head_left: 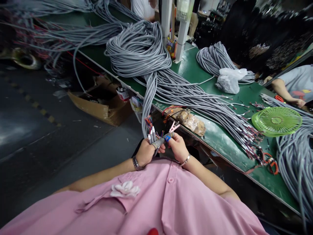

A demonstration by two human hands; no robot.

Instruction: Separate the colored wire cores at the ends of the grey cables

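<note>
My left hand (146, 151) is closed round several grey cables (152, 136), whose stripped ends show coloured wires (148, 121) pointing up. A grey wrapping covers part of its fingers. My right hand (179, 147) pinches close beside it, with blue tape (167, 138) round a finger. Pink-handled snips (174, 127) stick out above the right hand, apparently held in it. Fine coloured wires (161, 133) fan out between the two hands. From the held ends, the cable bunch (149, 94) runs up to a large coil on the bench. Exact fingertip contact is too small to tell.
On the green bench (215, 133) lie a big grey cable coil (139, 49), a spread cable bundle (195, 94), a green fan (276, 120) and orange-handled scissors (272, 164). A taped brown bundle (188, 120) sits at the edge. A cardboard box (97, 107) stands below. Two other people work across the bench.
</note>
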